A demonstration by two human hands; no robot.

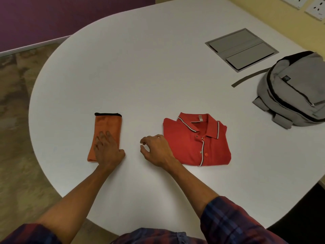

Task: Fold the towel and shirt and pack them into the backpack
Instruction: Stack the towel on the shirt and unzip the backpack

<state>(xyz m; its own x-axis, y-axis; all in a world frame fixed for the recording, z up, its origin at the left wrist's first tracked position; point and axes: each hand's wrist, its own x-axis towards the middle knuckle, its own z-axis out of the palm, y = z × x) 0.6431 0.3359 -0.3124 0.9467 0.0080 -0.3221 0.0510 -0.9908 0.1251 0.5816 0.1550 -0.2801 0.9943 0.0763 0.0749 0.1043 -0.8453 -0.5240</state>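
Note:
An orange towel [109, 125] with a black far edge lies folded into a narrow strip on the white table [140, 67]. My left hand [108, 148] rests flat on its near half, fingers straight. A red polo shirt [191, 143] lies folded, collar up, to the right of the towel. My right hand [156, 148] hovers between the two with its fingers loosely curled, holding nothing, its back close to the shirt's left edge. A grey backpack [292, 92] with black zips lies at the table's right edge, and its main zip looks closed.
A grey cable-hatch panel [241, 49] is set into the table beyond the shirt. A backpack strap [249, 78] trails left from the bag. The table's rounded edge runs along the left, with carpet [17, 120] below. Wall sockets [314, 9] show at top right.

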